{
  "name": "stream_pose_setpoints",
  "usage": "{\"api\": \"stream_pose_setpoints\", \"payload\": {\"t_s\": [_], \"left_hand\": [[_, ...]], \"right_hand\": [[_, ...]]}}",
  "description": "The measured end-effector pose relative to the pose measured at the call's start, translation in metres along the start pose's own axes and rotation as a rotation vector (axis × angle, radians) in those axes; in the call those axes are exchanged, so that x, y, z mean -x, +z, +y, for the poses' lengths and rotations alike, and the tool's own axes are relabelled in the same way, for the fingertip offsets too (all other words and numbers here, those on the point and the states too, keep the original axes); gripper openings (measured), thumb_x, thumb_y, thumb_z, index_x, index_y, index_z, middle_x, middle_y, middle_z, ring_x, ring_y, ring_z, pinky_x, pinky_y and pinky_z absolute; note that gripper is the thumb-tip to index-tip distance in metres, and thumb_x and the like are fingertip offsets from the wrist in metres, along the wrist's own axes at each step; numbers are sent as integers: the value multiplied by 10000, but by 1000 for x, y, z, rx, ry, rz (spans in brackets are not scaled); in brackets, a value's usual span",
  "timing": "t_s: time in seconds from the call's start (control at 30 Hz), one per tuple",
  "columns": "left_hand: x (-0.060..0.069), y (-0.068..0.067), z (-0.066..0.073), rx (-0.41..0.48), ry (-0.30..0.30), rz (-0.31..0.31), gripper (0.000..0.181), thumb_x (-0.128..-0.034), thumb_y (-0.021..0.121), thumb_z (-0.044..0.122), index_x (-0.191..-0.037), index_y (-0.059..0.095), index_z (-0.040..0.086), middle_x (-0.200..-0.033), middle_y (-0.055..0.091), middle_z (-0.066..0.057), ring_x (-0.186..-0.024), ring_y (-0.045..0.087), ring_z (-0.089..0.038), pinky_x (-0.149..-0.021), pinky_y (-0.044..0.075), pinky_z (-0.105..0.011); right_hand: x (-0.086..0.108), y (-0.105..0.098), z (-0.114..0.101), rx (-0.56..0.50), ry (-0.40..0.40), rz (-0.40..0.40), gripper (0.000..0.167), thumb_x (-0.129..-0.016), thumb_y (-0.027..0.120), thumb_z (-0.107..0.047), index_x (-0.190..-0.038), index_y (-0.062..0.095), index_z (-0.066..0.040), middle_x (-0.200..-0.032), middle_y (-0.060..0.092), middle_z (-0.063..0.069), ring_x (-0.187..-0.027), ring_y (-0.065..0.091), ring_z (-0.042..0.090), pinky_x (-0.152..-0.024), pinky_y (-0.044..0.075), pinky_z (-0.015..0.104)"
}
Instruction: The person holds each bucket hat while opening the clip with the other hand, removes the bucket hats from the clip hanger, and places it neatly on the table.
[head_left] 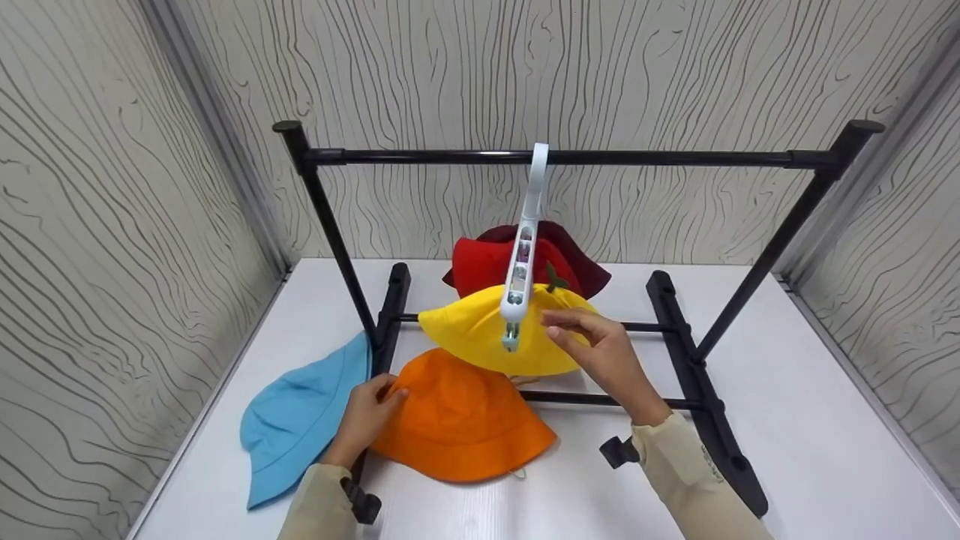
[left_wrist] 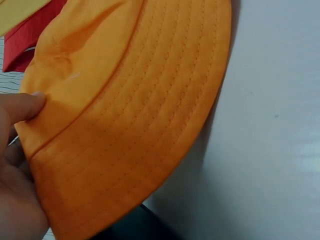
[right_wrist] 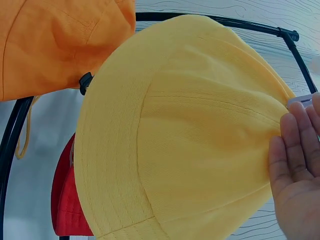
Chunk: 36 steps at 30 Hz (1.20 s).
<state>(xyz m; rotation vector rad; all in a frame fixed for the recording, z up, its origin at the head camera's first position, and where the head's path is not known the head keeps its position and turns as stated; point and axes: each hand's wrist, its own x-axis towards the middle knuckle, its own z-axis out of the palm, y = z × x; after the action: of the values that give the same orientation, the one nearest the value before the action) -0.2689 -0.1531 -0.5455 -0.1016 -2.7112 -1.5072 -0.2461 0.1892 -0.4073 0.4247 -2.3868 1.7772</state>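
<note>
My left hand pinches the side of an orange bucket hat, thumb on the outside of its crown. In the left wrist view the stitched brim of this hat fills much of the frame. A white hanger with clips hangs from the rack's top bar. At its near end a yellow hat with a small green sprout hangs tilted. My right hand is beside the yellow hat's crown and the hanger, its fingers extended. In the right wrist view the fingertips are against or very near the yellow cloth; contact is unclear.
A red hat and a maroon hat are behind the yellow one, partly hidden. A light blue hat lies at the left, by the black rack's left foot. Patterned walls enclose the white table.
</note>
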Motion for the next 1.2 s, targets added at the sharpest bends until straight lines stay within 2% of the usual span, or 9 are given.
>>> {"api": "stream_pose_setpoints", "payload": {"t_s": [0.2, 0.57, 0.83, 0.97, 1.1, 1.2], "left_hand": [[0, -1, 0, 16, 32, 9, 172, -920, 647, 191, -1033, 676, 65, -958, 668, -50, -824, 541, -171, -785, 519, -291], [-6, 2, -1, -1, -32, 0, 195, -931, 631, 211, -1072, 671, 82, -991, 663, -43, -847, 548, -175, -822, 528, -307], [-11, 3, -3, -13, -42, 10, 186, -933, 629, 190, -1076, 675, 80, -993, 661, -43, -858, 545, -179, -841, 529, -321], [-13, 4, -4, -16, -30, 21, 158, -932, 631, 171, -1046, 678, 73, -946, 650, -47, -836, 535, -180, -795, 507, -299], [-15, 5, -7, -39, 18, 37, 148, -927, 635, 152, -1026, 680, 51, -926, 661, -63, -804, 529, -177, -747, 492, -291], [-16, 6, -8, -50, 20, 46, 156, -924, 638, 153, -1024, 681, 41, -929, 669, -71, -796, 528, -178, -734, 487, -290]], "right_hand": [[0, 1, 0, -6, -33, 5, 255, -919, 647, -139, -1162, 678, -69, -1157, 680, 65, -1074, 609, 83, -969, 462, 165], [0, 1, 1, -4, -15, -9, 252, -917, 650, -146, -1157, 680, -74, -1152, 684, 81, -1069, 613, 80, -955, 468, 159], [1, 1, 3, 13, -12, 0, 253, -914, 653, -148, -1157, 681, -81, -1151, 690, 73, -1063, 620, 75, -953, 478, 176], [1, 0, 4, 27, -9, 7, 251, -913, 654, -148, -1156, 685, -91, -1140, 692, 61, -1061, 615, 69, -970, 472, 191], [1, 1, 5, 15, -19, 18, 238, -907, 657, -114, -1139, 688, -72, -1119, 696, 68, -1049, 617, 73, -982, 466, 195], [1, 1, 5, 14, -31, 24, 228, -906, 655, -97, -1128, 690, -62, -1103, 701, 71, -1037, 619, 69, -977, 461, 175]]}}
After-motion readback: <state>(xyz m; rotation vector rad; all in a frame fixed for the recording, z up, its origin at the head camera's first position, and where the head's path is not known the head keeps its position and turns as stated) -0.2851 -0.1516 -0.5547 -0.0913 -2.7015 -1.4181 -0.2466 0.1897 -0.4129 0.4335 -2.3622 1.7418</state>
